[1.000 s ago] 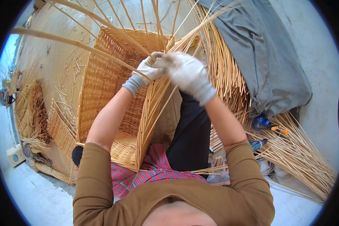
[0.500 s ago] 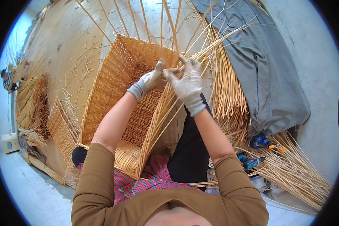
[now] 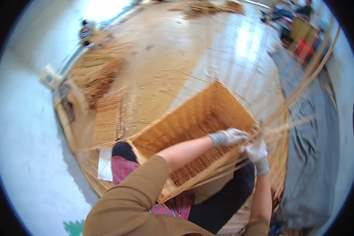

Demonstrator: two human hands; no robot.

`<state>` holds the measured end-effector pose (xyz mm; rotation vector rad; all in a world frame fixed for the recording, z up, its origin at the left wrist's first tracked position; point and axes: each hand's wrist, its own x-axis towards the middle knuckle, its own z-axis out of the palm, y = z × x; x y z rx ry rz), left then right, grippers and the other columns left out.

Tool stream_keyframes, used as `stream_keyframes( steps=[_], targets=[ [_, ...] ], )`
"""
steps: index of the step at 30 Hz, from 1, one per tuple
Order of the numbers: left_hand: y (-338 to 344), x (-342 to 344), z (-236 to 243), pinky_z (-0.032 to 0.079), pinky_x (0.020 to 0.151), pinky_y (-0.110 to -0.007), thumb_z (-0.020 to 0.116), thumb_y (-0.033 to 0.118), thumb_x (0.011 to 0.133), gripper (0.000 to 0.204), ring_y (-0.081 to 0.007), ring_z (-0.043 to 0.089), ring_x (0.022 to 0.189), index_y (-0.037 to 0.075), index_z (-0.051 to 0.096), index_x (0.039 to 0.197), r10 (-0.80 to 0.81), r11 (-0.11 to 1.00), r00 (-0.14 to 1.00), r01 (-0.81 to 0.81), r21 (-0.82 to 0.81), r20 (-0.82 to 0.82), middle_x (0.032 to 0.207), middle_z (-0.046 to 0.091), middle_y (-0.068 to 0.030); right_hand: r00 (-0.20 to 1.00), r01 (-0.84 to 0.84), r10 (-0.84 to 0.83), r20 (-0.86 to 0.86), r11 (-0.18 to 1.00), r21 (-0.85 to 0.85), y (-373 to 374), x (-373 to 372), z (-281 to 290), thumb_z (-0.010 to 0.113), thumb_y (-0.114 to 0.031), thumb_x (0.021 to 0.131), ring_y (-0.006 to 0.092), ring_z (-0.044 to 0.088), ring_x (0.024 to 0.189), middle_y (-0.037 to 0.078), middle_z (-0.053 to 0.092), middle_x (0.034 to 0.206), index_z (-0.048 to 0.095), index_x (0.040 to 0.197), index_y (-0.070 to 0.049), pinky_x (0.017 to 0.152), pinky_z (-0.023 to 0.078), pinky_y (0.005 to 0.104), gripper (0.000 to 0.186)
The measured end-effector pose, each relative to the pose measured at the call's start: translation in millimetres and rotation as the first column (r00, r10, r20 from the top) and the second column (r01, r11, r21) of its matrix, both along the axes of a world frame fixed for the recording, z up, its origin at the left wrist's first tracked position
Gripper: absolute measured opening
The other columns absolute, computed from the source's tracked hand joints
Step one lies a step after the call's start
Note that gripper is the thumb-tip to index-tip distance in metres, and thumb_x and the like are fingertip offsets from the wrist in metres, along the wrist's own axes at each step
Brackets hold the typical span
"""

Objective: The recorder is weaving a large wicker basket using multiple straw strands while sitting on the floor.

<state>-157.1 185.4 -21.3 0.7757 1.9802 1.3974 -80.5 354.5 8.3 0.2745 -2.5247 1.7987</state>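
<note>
A rectangular woven wicker basket (image 3: 177, 118) rests tilted across my lap, its dark brown inside facing up. Both hands, in whitish work gloves with grey cuffs, are at its right corner. My left hand (image 3: 234, 137) reaches over the basket, its fingers closed on the willow rods (image 3: 277, 117) where they leave the rim. Just below and outside the rim, my right hand (image 3: 257, 151) grips the rods from the other side. The long rods rise toward the upper right, smeared by motion. Fingertips of both hands are partly hidden among the rods.
A grey cloth (image 3: 310, 157) covers a long pile on the right. Left of the basket lie a woven mat (image 3: 109, 116) and bundles of willow (image 3: 96, 74). Cut bits litter the floor (image 3: 165, 59). Another person (image 3: 85, 33) is far off at the upper left.
The view has swung, so more of the far room shows. The basket appears turned clockwise, and both hands have come together lower on its right corner; the upright rods now lean right.
</note>
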Motion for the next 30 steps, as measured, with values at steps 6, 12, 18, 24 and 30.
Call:
stream_keyframes(
  steps=[6, 12, 18, 24, 30],
  targets=[
    [-30.9, -30.8, 3.8, 0.048, 0.096, -0.039, 0.027, 0.081, 0.088, 0.088, -0.0265, 0.063, 0.110, 0.013, 0.059, 0.133, 0.007, 1.000, 0.985, -0.008, 0.004, 0.172, 0.119, 0.067, -0.0140, 0.942, 0.224, -0.202, -0.268, 0.973, 0.051, -51.7, -1.4, 19.5, 0.078, -0.012, 0.076, 0.0290, 0.059, 0.113, 0.015, 0.052, 0.130, 0.023, 0.151, -0.010, 0.090, 0.053, 0.0390, 0.093],
    [-31.8, -35.1, 18.7, 0.050, 0.091, -0.039, 0.045, 0.080, 0.083, 0.086, -0.0219, 0.062, 0.103, 0.007, 0.066, 0.124, 0.030, 1.000, 0.976, -0.031, 0.001, 0.215, 0.112, 0.068, -0.0144, 0.965, 0.219, -0.227, -0.134, 0.973, -0.073, -45.8, -20.9, 3.7, 0.072, -0.002, 0.077, 0.0214, 0.066, 0.104, 0.011, 0.063, 0.115, 0.032, 0.146, -0.010, 0.084, 0.054, 0.0327, 0.081],
    [19.6, -16.2, 47.8, 0.046, 0.098, -0.032, 0.062, 0.046, 0.090, 0.045, -0.0222, 0.062, 0.108, 0.009, 0.071, 0.114, -0.008, 0.975, 1.000, 0.002, -0.222, -0.028, 0.117, 0.068, -0.0101, 0.792, -0.299, 0.220, 0.570, 0.953, 0.049, 64.9, -84.0, 50.3, 0.061, -0.011, 0.092, 0.0204, 0.062, 0.110, 0.014, 0.061, 0.126, 0.052, 0.135, -0.004, 0.087, 0.052, 0.0310, 0.044],
    [-11.6, -34.2, 52.8, 0.051, 0.075, -0.027, 0.082, 0.032, 0.080, 0.033, -0.0084, 0.058, 0.081, 0.006, 0.068, 0.095, 0.220, 0.912, 0.975, -0.215, -0.348, -0.026, 0.097, 0.067, -0.0008, 0.966, -0.084, -0.024, -0.257, 0.912, -0.401, 5.6, -91.0, 101.4, 0.063, 0.000, 0.091, 0.0181, 0.064, 0.106, 0.008, 0.066, 0.109, 0.058, 0.120, -0.008, 0.089, 0.053, 0.0309, 0.030],
    [26.0, -25.1, 8.6, 0.051, 0.081, -0.033, 0.084, 0.039, 0.074, 0.047, -0.0145, 0.061, 0.089, 0.008, 0.068, 0.106, 0.176, 0.984, 0.983, -0.177, -0.004, -0.059, 0.098, 0.067, -0.0041, 0.908, 0.326, -0.417, 0.035, 0.651, -0.685, 89.9, -75.7, -58.8, 0.069, 0.002, 0.086, 0.0174, 0.065, 0.102, 0.007, 0.069, 0.102, 0.059, 0.104, -0.007, 0.091, 0.054, 0.0307, 0.022]
  ],
)
